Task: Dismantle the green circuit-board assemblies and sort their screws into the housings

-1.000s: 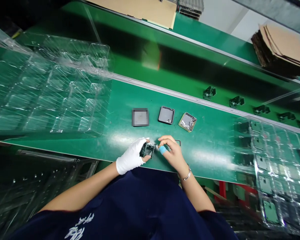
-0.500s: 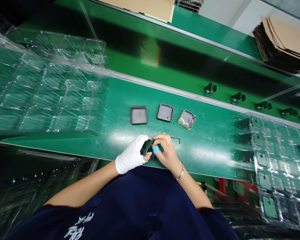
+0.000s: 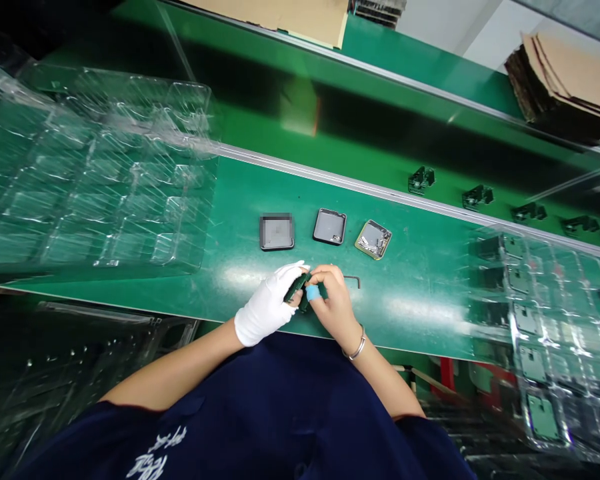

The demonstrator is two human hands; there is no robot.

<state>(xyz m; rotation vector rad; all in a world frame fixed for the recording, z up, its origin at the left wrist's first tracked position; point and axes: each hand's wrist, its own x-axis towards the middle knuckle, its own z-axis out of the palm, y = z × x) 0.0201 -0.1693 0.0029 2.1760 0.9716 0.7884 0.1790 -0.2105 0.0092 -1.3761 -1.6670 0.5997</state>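
My left hand (image 3: pixel 266 308), in a white glove that leaves the fingertips bare, is closed around a small dark green bracket-like part (image 3: pixel 295 287) above the table's front edge. My right hand (image 3: pixel 336 301) is bare, with a blue wrap on one finger and a bracelet at the wrist. Its thumb and fingers are pinched together at the right side of the part; anything tiny between them is hidden. Just beyond the right hand lies a black hex key (image 3: pixel 356 278), partly covered by the fingers.
Three shallow square dishes, a left one (image 3: pixel 277 248), a middle one (image 3: pixel 329 227) and a right one (image 3: pixel 373 240) with small metal pieces, lie ahead. Clear plastic trays stand left (image 3: pixel 100 200) and right (image 3: pixel 545 320). Several green brackets (image 3: pixel 422 180) line the back ledge.
Both hands have stayed together at the green part. The part has turned slightly and the left fingers now reach further over its top. The dishes have not moved.
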